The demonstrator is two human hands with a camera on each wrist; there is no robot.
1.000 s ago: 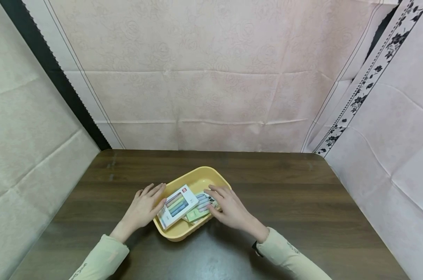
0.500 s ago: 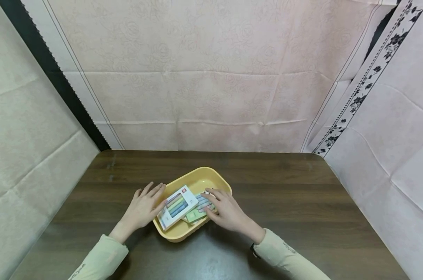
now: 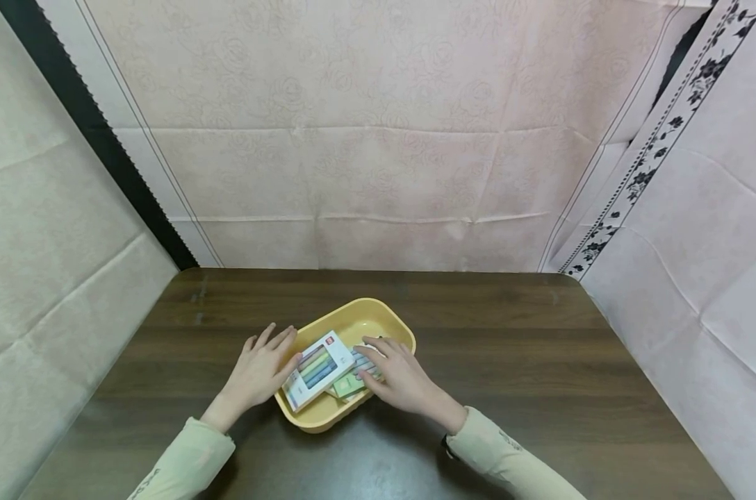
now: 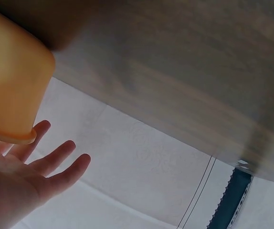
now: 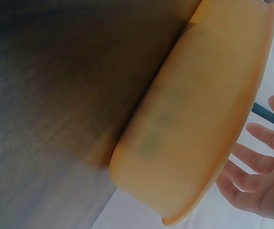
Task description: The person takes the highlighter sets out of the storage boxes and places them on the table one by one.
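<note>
From the head view: at lower centre of the frame, on the brown desk, a yellow tray set slantwise; inside, toward its lower left, a white windowed box showing pastel sticks, overlapping a green pack partly hidden farther right. At the left rim, a left hand, fingers spread, thumb reaching over the white box, apparently gripping nothing. At the tray's right, a right hand, fingers loosely bent over the green pack, touching or just above it, impossible to tell which. Done, judging by this layout: both packages inside the tray. Possibly unfinished: the settling of the green pack. From the left wrist: tray wall at upper left, fingers spread around its rim, no item visibly held. From the right wrist: tray wall across the centre, thumb and bent fingers well parted at right, contents hidden, so no further progress readable.
</note>
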